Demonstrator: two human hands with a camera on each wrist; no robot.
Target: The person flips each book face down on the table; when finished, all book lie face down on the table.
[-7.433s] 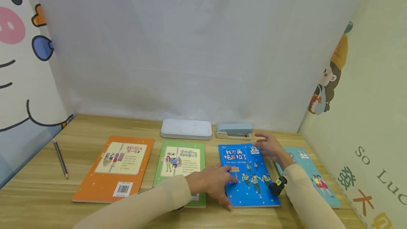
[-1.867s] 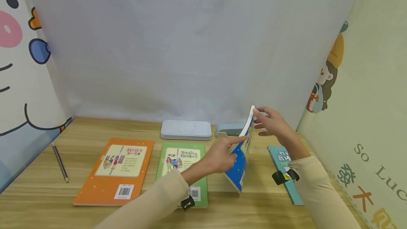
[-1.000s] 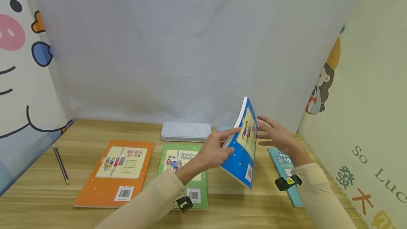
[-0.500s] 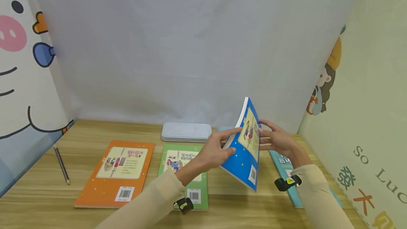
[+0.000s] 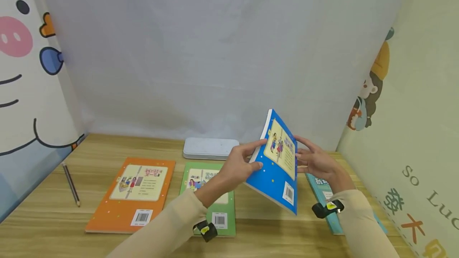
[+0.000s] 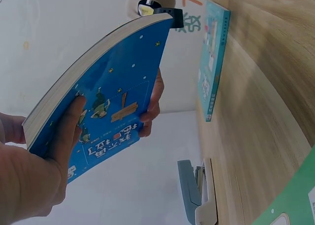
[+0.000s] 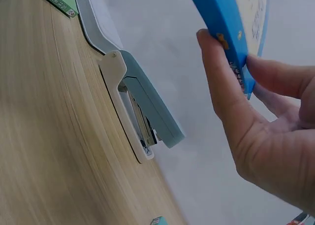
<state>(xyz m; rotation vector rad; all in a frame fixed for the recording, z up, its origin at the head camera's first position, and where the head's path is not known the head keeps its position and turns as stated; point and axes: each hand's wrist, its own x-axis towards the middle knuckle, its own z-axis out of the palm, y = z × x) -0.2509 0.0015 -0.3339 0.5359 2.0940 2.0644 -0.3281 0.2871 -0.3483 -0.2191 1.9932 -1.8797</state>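
We wear long beige sleeves on both arms, reaching to the wrists. Each wrist carries a black strap with a small yellow-marked device: one below the left hand (image 5: 238, 166), one below the right hand (image 5: 317, 162). Both hands are bare.

The blue paperback book (image 5: 277, 166) is held clear of the worktop, tilted steeply with its back cover toward the camera: a cream picture panel, scattered pale dots and a barcode at its 5 o'clock corner. Its white page edges face 10 o'clock. In the left wrist view the front cover (image 6: 110, 112) shows cartoon figures and large characters.
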